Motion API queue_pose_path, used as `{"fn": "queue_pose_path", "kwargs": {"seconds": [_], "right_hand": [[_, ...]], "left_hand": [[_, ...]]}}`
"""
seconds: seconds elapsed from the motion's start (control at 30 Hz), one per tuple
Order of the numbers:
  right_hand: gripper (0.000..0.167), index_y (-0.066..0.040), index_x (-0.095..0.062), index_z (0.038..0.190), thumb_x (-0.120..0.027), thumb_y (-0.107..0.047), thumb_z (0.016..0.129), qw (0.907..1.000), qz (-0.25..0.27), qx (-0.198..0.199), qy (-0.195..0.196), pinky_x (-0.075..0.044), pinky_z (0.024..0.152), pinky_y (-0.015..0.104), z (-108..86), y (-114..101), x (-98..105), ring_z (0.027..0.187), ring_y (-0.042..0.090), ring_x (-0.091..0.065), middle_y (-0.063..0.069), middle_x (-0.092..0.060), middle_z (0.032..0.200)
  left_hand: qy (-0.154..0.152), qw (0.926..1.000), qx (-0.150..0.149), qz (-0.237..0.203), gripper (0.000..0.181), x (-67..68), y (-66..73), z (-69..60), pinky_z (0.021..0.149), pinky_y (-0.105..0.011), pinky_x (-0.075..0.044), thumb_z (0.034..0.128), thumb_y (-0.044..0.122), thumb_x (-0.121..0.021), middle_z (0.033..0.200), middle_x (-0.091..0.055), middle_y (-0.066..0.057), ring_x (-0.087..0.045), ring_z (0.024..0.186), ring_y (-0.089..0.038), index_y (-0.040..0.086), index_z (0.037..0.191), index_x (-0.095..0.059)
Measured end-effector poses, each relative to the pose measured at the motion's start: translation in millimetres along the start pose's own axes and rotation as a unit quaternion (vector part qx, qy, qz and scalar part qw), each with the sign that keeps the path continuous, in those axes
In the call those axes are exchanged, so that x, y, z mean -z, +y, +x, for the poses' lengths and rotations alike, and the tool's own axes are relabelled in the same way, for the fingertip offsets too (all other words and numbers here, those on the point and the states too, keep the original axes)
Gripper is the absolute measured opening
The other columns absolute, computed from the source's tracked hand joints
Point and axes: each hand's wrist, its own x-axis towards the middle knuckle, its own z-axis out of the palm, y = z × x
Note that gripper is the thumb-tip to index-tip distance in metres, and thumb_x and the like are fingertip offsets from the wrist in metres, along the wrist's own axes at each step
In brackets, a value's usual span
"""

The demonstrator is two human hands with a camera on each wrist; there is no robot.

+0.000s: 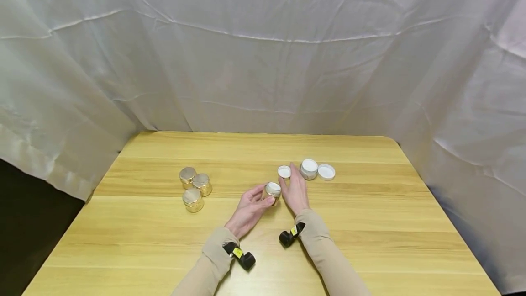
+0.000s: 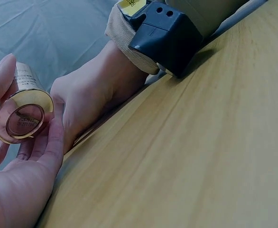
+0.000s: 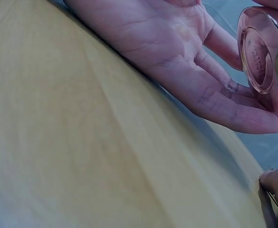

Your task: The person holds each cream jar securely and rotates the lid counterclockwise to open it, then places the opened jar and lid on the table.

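Note:
My left hand (image 1: 248, 207) holds a small gold cosmetic jar (image 1: 272, 192) between thumb and fingers, above the table. Its lid is off and a white top shows. In the left wrist view the shiny base of the jar (image 2: 24, 121) faces the camera. Just right of it, my right hand (image 1: 295, 192) has thumb and forefinger around the edge of a jar lid (image 1: 284, 171), which lies with its white inside up. In the right wrist view, only a fingertip of the right hand (image 3: 277, 184) shows at the lower right corner.
Beyond the right hand stands an open jar with a white top (image 1: 308, 169), and a white lid (image 1: 326, 172) lies beside it, inside up. Several closed gold jars (image 1: 193, 199) stand grouped at the left on the wooden table (image 1: 370, 223). Grey curtain (image 1: 263, 67) hangs behind.

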Motion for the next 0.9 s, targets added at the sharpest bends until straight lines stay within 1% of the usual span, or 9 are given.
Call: {"fn": "queue_pose_path", "kwargs": {"seconds": [0.13,0.27,0.4,0.5,0.63,0.73,0.9], "right_hand": [[0.058,0.011,-0.045,0.142,-0.068,-0.015,0.095,0.9998,-0.001,0.015,0.014,-0.046,0.112,0.055,-0.5,0.1,0.8,0.129,0.048,-0.055,0.033,-0.054,0.141],[0.057,0.011,-0.046,0.141,-0.068,-0.014,0.095,0.9994,-0.004,0.027,0.020,-0.049,0.109,0.055,-1.0,1.2,0.8,0.126,0.048,-0.057,0.033,-0.056,0.139],[0.058,0.010,-0.045,0.142,-0.067,-0.014,0.094,0.9996,0.010,0.023,0.016,-0.048,0.111,0.056,-3.1,2.0,1.3,0.128,0.048,-0.056,0.032,-0.054,0.141],[0.056,0.009,-0.047,0.141,-0.068,-0.012,0.093,0.9993,0.024,0.024,0.018,-0.048,0.110,0.056,-6.4,3.5,2.8,0.127,0.048,-0.057,0.031,-0.055,0.141],[0.053,0.007,-0.051,0.137,-0.071,-0.006,0.089,0.9980,0.032,0.046,0.031,-0.051,0.106,0.056,-12.5,6.5,5.4,0.120,0.048,-0.061,0.031,-0.060,0.134],[0.056,0.007,-0.052,0.137,-0.072,-0.003,0.087,0.9972,0.039,0.055,0.033,-0.050,0.107,0.057,-18.0,8.2,8.6,0.121,0.049,-0.061,0.031,-0.060,0.134],[0.056,0.006,-0.052,0.138,-0.073,-0.001,0.086,0.9965,0.063,0.049,0.025,-0.049,0.109,0.056,-24.6,7.4,14.0,0.124,0.047,-0.060,0.030,-0.060,0.135]], "left_hand": [[-0.002,1.0000,0.000,0.002,0.063,-0.6,0.4,0.5,0.103,-0.024,-0.055,0.0918,-0.006,-0.064,0.124,-0.062,-0.002,-0.063,0.112,-0.011,-0.011,0.147,-0.034],[-0.004,1.0000,0.001,0.003,0.063,-0.7,1.5,-0.2,0.102,-0.023,-0.055,0.0918,-0.007,-0.063,0.123,-0.062,-0.001,-0.063,0.112,-0.010,-0.012,0.147,-0.033],[-0.004,1.0000,0.002,0.003,0.063,-0.2,2.2,-0.9,0.102,-0.023,-0.055,0.0921,-0.007,-0.063,0.123,-0.062,-0.002,-0.062,0.111,-0.010,-0.013,0.147,-0.032],[-0.002,1.0000,0.002,-0.001,0.064,-0.7,1.9,-0.9,0.104,-0.023,-0.054,0.0928,-0.006,-0.063,0.128,-0.059,-0.005,-0.062,0.113,-0.010,-0.012,0.148,-0.030],[-0.001,1.0000,-0.003,-0.005,0.063,-0.4,0.8,-0.6,0.107,-0.022,-0.052,0.0942,-0.007,-0.059,0.136,-0.053,-0.013,-0.062,0.115,-0.010,-0.014,0.148,-0.028],[-0.003,1.0000,-0.009,0.000,0.059,0.8,-0.5,-0.4,0.107,-0.023,-0.052,0.0942,-0.009,-0.057,0.138,-0.051,-0.018,-0.063,0.114,-0.012,-0.015,0.147,-0.030],[0.001,0.9997,-0.014,0.019,0.058,0.7,-1.0,-0.4,0.106,-0.024,-0.053,0.0918,-0.011,-0.058,0.132,-0.055,-0.013,-0.063,0.115,-0.014,-0.014,0.145,-0.035]]}}
